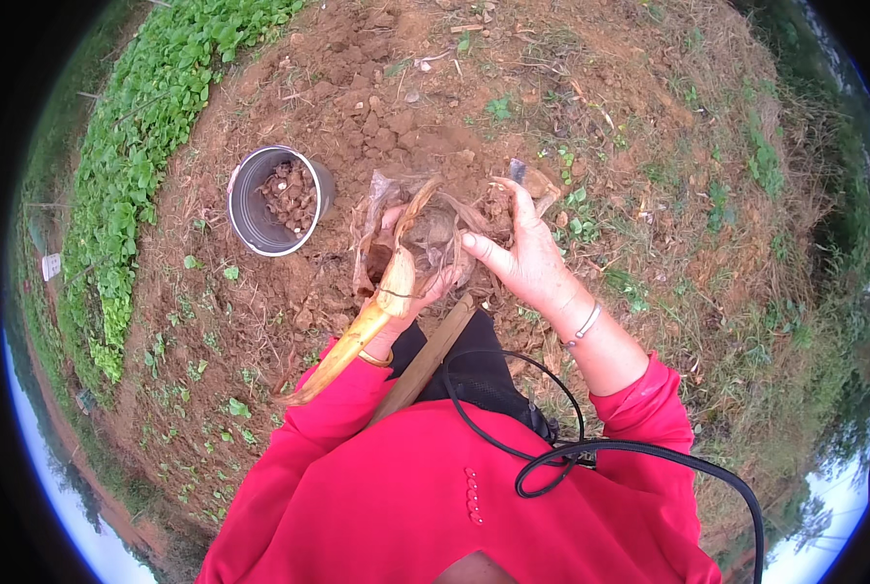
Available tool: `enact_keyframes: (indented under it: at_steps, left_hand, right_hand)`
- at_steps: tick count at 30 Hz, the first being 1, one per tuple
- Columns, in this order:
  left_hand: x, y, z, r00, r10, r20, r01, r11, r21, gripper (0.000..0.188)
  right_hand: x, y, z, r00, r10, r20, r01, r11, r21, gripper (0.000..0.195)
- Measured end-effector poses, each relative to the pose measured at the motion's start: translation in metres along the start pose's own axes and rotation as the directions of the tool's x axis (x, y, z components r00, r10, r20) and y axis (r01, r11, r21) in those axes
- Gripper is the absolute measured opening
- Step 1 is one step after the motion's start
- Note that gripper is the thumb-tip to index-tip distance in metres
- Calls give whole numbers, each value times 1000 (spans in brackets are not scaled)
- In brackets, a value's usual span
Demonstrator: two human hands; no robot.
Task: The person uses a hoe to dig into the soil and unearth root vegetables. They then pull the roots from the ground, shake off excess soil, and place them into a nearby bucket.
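My left hand [435, 289] grips a withered plant clump with papery brown leaves [376, 201]. A long yellowed stalk [354, 343] from it hangs across my left wrist. To the right, my right hand [526, 252] has its thumb and a finger spread around a brown root clump [497, 208]; whether it grips the clump is unclear, as some fingers are hidden. A wooden tool handle [435, 350] slants up between my legs, its upper end hidden behind the plant. Beyond my right fingertips shows a grey, flat blade-like piece [517, 171].
A grey plastic bucket [325, 186] to the left holds several small brown tubers or corms [289, 197]. Loose reddish soil [376, 124] lies ahead. Leafy green crops [143, 131] line the far left, and weeds and dry grass [741, 241] the right. A black cable [668, 447] loops over my red top.
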State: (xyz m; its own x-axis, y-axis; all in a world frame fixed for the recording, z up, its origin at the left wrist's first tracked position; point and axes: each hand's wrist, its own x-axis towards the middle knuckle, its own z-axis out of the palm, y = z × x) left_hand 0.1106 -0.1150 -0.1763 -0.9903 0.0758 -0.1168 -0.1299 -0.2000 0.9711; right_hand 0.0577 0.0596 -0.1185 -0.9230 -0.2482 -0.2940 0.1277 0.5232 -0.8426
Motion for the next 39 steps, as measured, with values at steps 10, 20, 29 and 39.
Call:
enact_keyframes:
  at_steps: [10,20,29,39]
  left_hand:
    - [1,32,12,996,-72,-52,62,984,-166,69]
    - [6,26,1,995,-103,12,90,803,-588,70]
    - [2,-19,-17,967,-220,-126,61,685,-725,44]
    - [-4,-30,-18,922,-388,3,205,482,-852,47]
  right_hand:
    - [9,-7,3,989,20,-147,-10,998,68,66]
    - [-2,4,-16,975,148,165,-222,654,723,46]
    - [8,44,-17,930,254,265,-311,165,936,82]
    - [20,59,-24,910,189,369,-403,197,894,78]
